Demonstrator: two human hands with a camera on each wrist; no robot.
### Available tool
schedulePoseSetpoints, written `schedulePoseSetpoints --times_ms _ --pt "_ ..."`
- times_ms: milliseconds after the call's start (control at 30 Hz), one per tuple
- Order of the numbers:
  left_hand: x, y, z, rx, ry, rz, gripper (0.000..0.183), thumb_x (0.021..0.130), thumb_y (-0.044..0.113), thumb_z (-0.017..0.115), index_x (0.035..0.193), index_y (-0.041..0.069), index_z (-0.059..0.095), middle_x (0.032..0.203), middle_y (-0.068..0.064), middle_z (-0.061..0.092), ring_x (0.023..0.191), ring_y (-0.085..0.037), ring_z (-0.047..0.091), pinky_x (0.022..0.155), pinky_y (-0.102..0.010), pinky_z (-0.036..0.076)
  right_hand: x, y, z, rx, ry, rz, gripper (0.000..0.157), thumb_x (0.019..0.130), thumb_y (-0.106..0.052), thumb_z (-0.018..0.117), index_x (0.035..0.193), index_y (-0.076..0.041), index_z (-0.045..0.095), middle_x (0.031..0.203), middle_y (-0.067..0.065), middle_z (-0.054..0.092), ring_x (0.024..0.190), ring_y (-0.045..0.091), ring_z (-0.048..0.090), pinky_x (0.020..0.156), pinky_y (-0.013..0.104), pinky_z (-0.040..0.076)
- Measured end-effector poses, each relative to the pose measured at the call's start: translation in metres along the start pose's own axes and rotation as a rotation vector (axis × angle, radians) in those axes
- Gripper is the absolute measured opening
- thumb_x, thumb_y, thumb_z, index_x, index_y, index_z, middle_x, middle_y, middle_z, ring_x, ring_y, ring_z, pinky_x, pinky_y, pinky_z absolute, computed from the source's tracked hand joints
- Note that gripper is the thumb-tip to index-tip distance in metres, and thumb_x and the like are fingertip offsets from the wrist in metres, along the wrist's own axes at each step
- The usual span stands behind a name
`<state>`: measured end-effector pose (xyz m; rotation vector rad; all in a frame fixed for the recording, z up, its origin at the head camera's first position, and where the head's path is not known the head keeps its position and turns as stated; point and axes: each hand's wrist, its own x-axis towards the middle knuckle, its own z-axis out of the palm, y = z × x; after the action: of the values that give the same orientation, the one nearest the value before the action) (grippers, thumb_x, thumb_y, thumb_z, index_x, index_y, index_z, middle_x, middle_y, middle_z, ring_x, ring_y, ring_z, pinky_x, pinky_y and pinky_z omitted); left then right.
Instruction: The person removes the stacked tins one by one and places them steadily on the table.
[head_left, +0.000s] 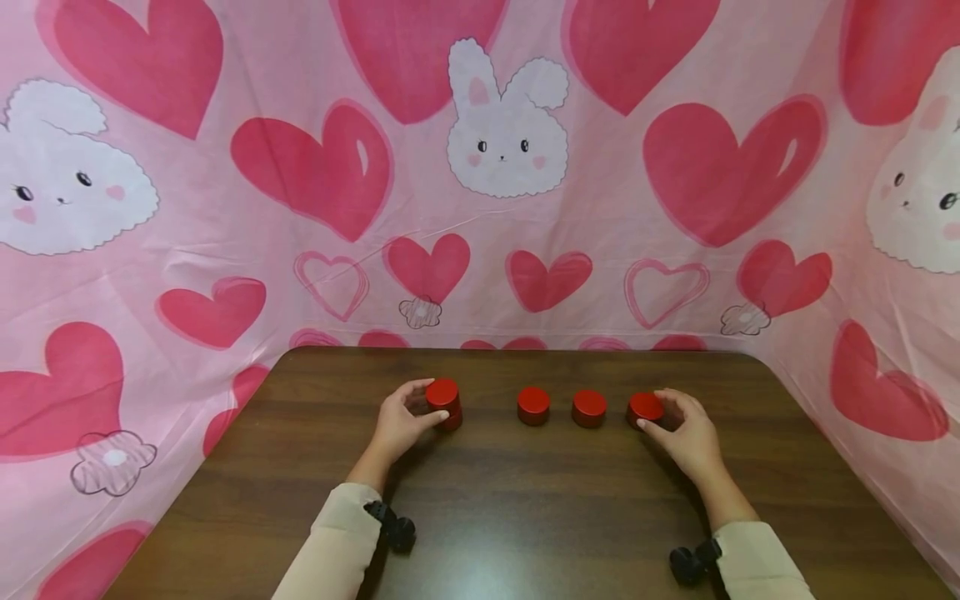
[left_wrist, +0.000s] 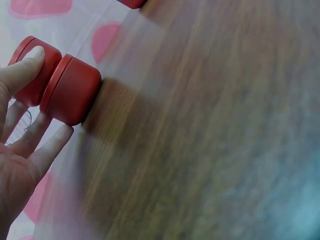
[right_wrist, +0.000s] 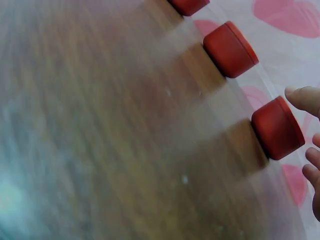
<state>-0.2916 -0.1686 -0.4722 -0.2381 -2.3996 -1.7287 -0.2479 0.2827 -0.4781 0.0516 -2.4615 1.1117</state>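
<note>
Two small round red tins with lids are stacked on the left, the upper tin (head_left: 442, 394) sitting over the lower tin (left_wrist: 75, 92). My left hand (head_left: 400, 425) grips the upper one, thumb on its near side and fingers round behind; two of its fingers reach down beside the lower tin. On the far right stands another red tin (right_wrist: 277, 129) with its lid up. My right hand (head_left: 690, 433) is around that tin's top, thumb and fingers spread at either side. In the right wrist view the thumb tip shows a small gap from the lid's edge.
Between the hands stand two more red tins, one left of centre (head_left: 533, 406) and one closer to the right hand (head_left: 588, 408), in a row. All are on a brown wooden table (head_left: 480, 500). A pink cloth (head_left: 495, 225) with hearts and rabbits hangs behind and at both sides.
</note>
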Motion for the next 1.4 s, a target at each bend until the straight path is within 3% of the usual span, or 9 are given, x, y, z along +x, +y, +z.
schedulePoseSetpoints --times_ms 133,333,433,567,633,767,933,1133,1400 --pt "-0.002 0.0 0.003 -0.01 0.01 -0.005 0.056 0.072 0.008 0.087 0.123 0.009 0.064 0.117 -0.011 0.067 0.104 -0.029 0.065 0.089 -0.043 0.054 0.0 -0.006 0.001 -0.038 0.042 -0.053 0.053 0.076 -0.012 0.085 0.121 0.002 0.062 0.13 0.023 0.053 0.117 0.04 0.053 0.093 0.047 0.047" --pt "-0.002 0.001 0.005 -0.005 0.02 -0.011 0.057 0.072 0.007 0.087 0.123 0.009 0.063 0.117 -0.011 0.067 0.103 -0.03 0.065 0.091 -0.045 0.052 0.002 -0.018 0.007 0.001 0.069 -0.112 0.052 0.073 -0.011 0.086 0.119 0.0 0.064 0.131 0.02 0.054 0.121 0.037 0.05 0.096 0.02 0.04" --pt "-0.001 0.001 0.006 0.003 0.018 -0.011 0.057 0.071 0.006 0.087 0.123 0.009 0.063 0.117 -0.01 0.067 0.103 -0.029 0.065 0.092 -0.046 0.052 0.003 -0.025 0.011 0.028 0.061 -0.146 0.051 0.073 -0.009 0.086 0.119 -0.001 0.064 0.131 0.019 0.055 0.121 0.037 0.05 0.101 0.027 0.039" --pt "0.0 0.0 0.007 0.012 0.014 0.002 0.058 0.071 0.005 0.087 0.124 0.008 0.062 0.115 -0.012 0.067 0.102 -0.03 0.065 0.092 -0.047 0.052 0.004 -0.034 0.017 0.05 0.038 -0.18 0.051 0.073 -0.007 0.086 0.119 -0.001 0.063 0.131 0.02 0.054 0.122 0.04 0.049 0.101 0.058 0.038" --pt "0.0 -0.001 0.008 0.01 0.014 0.003 0.059 0.072 0.004 0.086 0.125 0.007 0.061 0.116 -0.013 0.066 0.102 -0.031 0.065 0.092 -0.048 0.051 0.004 -0.04 0.02 0.059 0.028 -0.191 0.052 0.073 -0.008 0.086 0.119 -0.002 0.063 0.132 0.019 0.054 0.12 0.04 0.05 0.1 0.059 0.039" --pt "0.0 0.0 0.009 0.0 0.013 0.004 0.06 0.073 0.0 0.084 0.126 0.001 0.059 0.117 -0.019 0.065 0.103 -0.037 0.063 0.093 -0.052 0.05 0.003 -0.05 0.024 0.071 0.026 -0.227 0.052 0.073 -0.008 0.086 0.12 -0.003 0.063 0.131 0.017 0.055 0.119 0.036 0.052 0.104 0.036 0.042" --pt "0.0 0.002 0.01 -0.001 0.013 0.01 0.06 0.073 -0.003 0.083 0.127 -0.002 0.057 0.118 -0.024 0.063 0.102 -0.04 0.063 0.092 -0.054 0.05 0.003 -0.059 0.032 0.124 0.041 -0.283 0.052 0.071 -0.004 0.087 0.118 -0.002 0.064 0.128 0.017 0.057 0.117 0.032 0.053 0.096 0.003 0.03" --pt "0.0 -0.002 0.011 -0.033 0.029 0.002 0.065 0.068 -0.002 0.087 0.126 0.005 0.059 0.117 -0.018 0.065 0.098 -0.034 0.066 0.085 -0.044 0.056 0.001 -0.068 0.04 0.176 0.02 -0.289 0.052 0.071 -0.007 0.087 0.118 -0.003 0.064 0.13 0.013 0.056 0.116 0.027 0.053 0.095 0.006 0.033" --pt "-0.001 -0.007 0.012 -0.049 0.013 -0.002 0.071 0.067 -0.004 0.087 0.131 0.002 0.055 0.123 -0.022 0.062 0.102 -0.038 0.064 0.086 -0.047 0.054 -0.002 -0.08 0.047 0.216 -0.039 -0.26 0.052 0.074 -0.01 0.086 0.121 -0.006 0.064 0.133 0.009 0.055 0.116 0.025 0.054 0.094 0.009 0.036"
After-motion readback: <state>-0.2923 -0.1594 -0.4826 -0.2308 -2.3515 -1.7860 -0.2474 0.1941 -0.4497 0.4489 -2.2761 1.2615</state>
